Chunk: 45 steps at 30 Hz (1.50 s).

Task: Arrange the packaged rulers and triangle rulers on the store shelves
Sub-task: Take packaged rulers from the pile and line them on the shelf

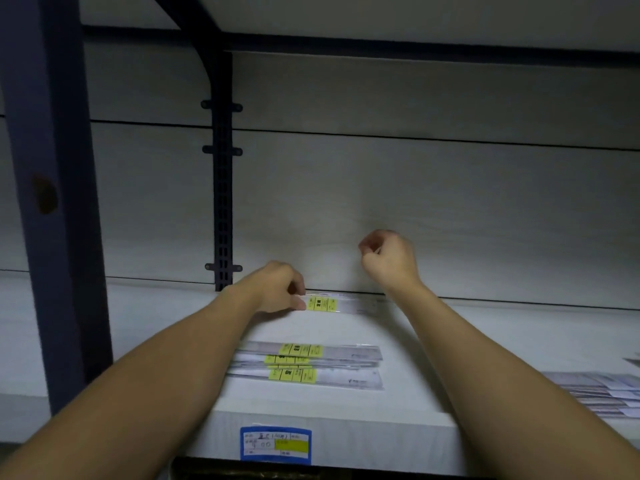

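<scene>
A packaged ruler [341, 304] with a yellow label lies along the back of the white shelf [173, 327], against the rear panel. My left hand [278, 287] pinches its left end between thumb and fingers. My right hand [389, 259] hovers above the ruler's right end with its fingers curled, holding nothing. Nearer the front lies a small pile of three more packaged rulers [308, 363] with yellow labels.
A dark shelf upright [223, 188] with slots stands behind my left hand, and a thick blue post [52, 202] rises at the left. More packaged items [602, 393] lie at the right edge. A blue price tag [275, 444] sits on the shelf's front lip.
</scene>
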Tool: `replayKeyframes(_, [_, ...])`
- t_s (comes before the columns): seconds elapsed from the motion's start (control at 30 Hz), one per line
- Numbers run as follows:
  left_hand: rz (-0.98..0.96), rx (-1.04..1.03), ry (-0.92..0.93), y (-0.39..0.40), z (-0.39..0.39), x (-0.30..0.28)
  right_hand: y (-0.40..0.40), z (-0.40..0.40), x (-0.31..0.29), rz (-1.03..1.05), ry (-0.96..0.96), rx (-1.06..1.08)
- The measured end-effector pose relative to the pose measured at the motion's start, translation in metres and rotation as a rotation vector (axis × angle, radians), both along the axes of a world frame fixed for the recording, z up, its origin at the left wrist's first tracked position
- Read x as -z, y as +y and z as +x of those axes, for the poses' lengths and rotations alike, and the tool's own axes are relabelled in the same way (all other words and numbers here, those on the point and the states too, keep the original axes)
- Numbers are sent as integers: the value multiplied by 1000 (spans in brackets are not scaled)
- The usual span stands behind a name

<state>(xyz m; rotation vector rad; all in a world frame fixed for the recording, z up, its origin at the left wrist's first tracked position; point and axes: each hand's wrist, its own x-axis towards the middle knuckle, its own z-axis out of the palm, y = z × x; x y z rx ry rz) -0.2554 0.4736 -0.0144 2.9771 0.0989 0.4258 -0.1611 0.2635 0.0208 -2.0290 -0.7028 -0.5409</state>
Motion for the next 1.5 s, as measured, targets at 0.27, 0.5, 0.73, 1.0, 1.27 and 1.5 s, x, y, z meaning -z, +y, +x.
replayKeyframes(0.27, [-88, -115, -264, 1, -8, -4, -11, 13, 17, -110, -120, 140])
replayKeyframes(0.5, [-285, -211, -646, 6, -23, -13, -5, 18, 25, -263, -107, 48])
replayKeyframes(0.73, [-302, -184, -606, 4, -26, -13, 11, 1, 40, -703, -81, -267])
replayKeyframes(1.0, [-299, -216, -619, 4, -29, -14, 8, -6, 37, -707, -57, -224])
replayKeyframes(1.27, [-271, -247, -607, 0, -34, -15, 7, -12, 29, -803, 162, -206])
replayKeyframes(1.5, [-283, -272, -632, -4, -39, -16, -10, -20, 13, -816, 246, -121])
